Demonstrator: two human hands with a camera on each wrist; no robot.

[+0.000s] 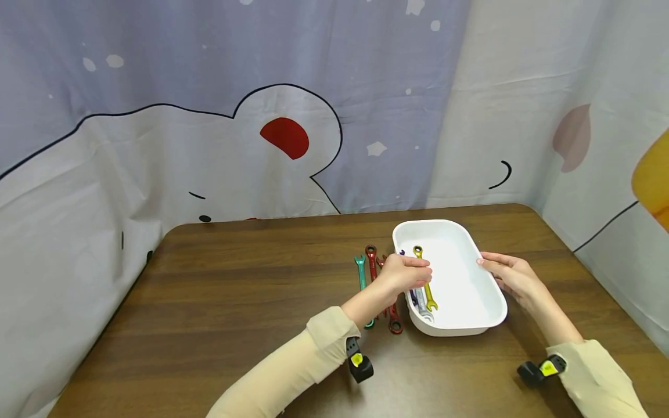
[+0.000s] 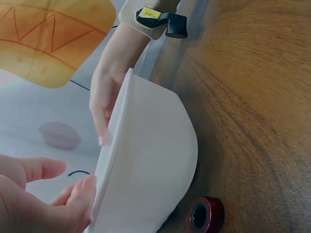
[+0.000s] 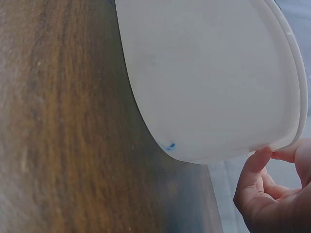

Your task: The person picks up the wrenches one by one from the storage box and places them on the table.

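1. A printed curtain fills the upper frame behind everything.
2. The brown bench spans the lower frame, carrying the tools and tray.
3. The white tray sits right of centre; its raised walls probably keep the tools together.
4. The right hand pinches the tray's right rim, thumb inside, seemingly to steady it.
5. The left hand hangs over the tray's left side, thumb and fingers parted, with nothing visible between them.
6. Red wrenches and a green wrench lie roughly lengthwise at centre, left of the tray, within the left hand's easy reach.
7. Yellow, silver and purple wrenches lie inside along the tray's left wall, the side nearest that hand.
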